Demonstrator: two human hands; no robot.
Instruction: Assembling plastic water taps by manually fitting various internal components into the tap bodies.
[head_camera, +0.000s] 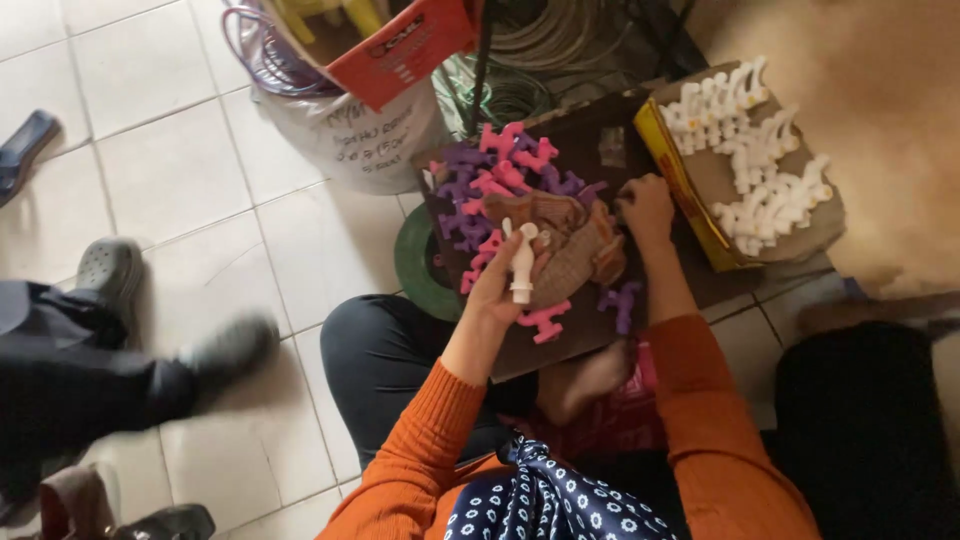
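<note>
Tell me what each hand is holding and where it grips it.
The left hand holds a white plastic tap upright, fingers around its lower body. The right hand rests among the purple and pink handles; whether it grips one cannot be told.

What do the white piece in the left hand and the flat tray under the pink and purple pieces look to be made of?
White piece in the left hand: probably moulded plastic, by its even colour and smooth rounded form. Tray: likely cardboard, being brown, matt and thin-edged. Pink and purple pieces: seemingly plastic too.
</note>
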